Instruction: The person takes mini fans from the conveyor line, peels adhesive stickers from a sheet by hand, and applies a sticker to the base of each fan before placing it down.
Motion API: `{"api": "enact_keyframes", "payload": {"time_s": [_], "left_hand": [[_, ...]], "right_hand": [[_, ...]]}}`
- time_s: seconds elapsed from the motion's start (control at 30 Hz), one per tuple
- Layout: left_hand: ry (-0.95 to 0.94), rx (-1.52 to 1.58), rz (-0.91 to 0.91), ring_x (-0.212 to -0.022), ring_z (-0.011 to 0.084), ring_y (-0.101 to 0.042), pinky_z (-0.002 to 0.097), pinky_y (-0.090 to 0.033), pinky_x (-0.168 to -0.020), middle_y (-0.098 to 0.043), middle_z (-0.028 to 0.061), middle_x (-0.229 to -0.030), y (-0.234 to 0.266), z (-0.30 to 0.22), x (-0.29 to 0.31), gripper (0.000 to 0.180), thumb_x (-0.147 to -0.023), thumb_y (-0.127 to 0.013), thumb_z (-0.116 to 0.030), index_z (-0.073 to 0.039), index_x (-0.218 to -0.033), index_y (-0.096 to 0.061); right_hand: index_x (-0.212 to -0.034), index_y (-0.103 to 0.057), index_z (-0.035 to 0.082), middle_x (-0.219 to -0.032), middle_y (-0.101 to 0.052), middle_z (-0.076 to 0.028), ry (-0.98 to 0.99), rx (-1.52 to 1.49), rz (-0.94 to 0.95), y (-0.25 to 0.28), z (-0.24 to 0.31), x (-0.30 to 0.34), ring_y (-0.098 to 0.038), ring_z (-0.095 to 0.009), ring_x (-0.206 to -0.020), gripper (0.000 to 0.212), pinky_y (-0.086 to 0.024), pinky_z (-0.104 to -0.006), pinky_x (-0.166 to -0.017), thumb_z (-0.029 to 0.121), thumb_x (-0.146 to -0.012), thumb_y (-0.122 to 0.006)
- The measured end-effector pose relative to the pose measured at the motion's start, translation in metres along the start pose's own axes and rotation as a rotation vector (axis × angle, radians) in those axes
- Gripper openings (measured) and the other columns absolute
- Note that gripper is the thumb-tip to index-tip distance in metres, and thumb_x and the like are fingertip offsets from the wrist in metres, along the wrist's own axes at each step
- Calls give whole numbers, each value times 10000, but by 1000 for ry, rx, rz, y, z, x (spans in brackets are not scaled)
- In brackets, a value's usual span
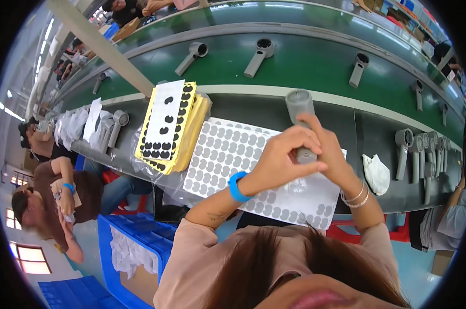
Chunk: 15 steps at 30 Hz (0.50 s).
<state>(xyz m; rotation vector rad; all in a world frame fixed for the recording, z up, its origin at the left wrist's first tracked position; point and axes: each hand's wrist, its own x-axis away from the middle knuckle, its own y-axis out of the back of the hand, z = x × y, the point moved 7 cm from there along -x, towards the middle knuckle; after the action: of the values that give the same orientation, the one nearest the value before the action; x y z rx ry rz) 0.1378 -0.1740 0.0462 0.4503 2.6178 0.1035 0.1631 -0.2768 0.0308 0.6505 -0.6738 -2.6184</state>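
Observation:
A grey handheld fan [299,105] is held over the sticker sheets, its round head pointing away from me. My right hand [332,154] is closed round its handle from the right side. My left hand [279,157] curls about the lower end of the handle, thumb stretched toward the right hand; its fingertips are partly hidden. Beneath my hands lie white sheets [212,167] with rows of grey, bean-shaped stickers. Left of them is a stack of yellow sheets [194,121] with black stickers, topped by a mostly peeled white sheet [163,113].
Several similar grey fans [404,154] stand at the right of the bench, beside a white cloth-like piece [376,174]. More fans [260,56] ride the green conveyor [305,62]. Bagged parts [73,126] lie at left. A blue crate [109,252] stands below, near a co-worker [63,190].

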Motion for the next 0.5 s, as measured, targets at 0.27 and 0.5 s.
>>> {"api": "enact_keyframes", "payload": {"time_s": [0.27,0.5], "left_hand": [[116,262,-20,-610,125,-601,240,-511,-555,-602,123,-1159,48,51,-76,304,-973,-459,-193,15,-1139,-606],[121,-1251,-589,-1003,324,-562,396,-455,-846,-544,220,-1192,182,167,-117,521,-862,-615,-304,-1,-1266,-484]], "right_hand": [[-1171,-447,64,-812,-602,-228,278,84,-131,23,-41,-96,-591,-429,-793,431,-461,-447,-639,-75,-770,-522],[-1283,-425,111,-970,-551,-177,8,901,-70,44,-200,-179,-593,-351,-883,488,-461,-428,-765,-7,-816,-499]]}}
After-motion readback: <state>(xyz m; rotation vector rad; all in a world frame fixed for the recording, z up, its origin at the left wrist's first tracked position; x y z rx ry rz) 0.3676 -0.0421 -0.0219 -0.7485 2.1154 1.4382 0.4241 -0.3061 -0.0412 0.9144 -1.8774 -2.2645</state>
